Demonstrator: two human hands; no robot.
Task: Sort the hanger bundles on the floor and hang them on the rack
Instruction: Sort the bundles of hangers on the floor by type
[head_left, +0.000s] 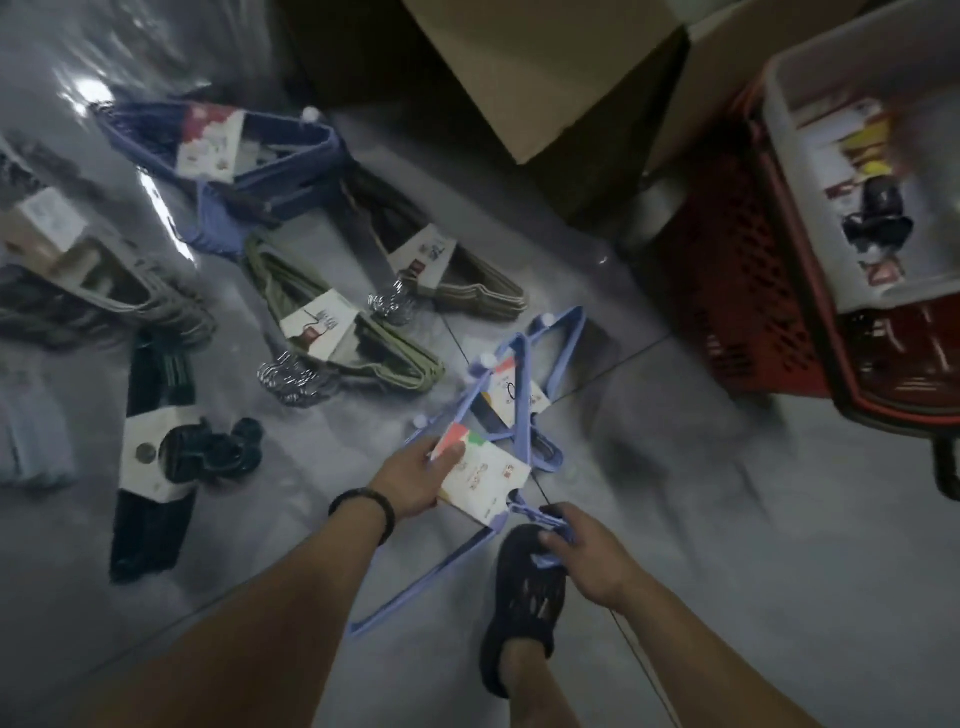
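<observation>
I hold a light blue hanger bundle (470, 548) with a white card label over the grey floor. My left hand (415, 475) grips it at the label's upper left corner. My right hand (584, 551) grips the hook end of the same bundle. A second light blue bundle (524, 384) lies on the floor just beyond. Farther out lie dark blue bundles (249, 156), two olive green bundles (332, 322) (447, 270) with metal hooks, a dark green bundle (156, 457) and grey bundles (78, 270). No rack is in view.
A red shopping cart (753, 280) carrying a grey bin (810, 156) of goods stands at the right. Cardboard boxes (524, 67) sit at the top middle. My foot in a black shoe (524, 597) is planted below the held bundle.
</observation>
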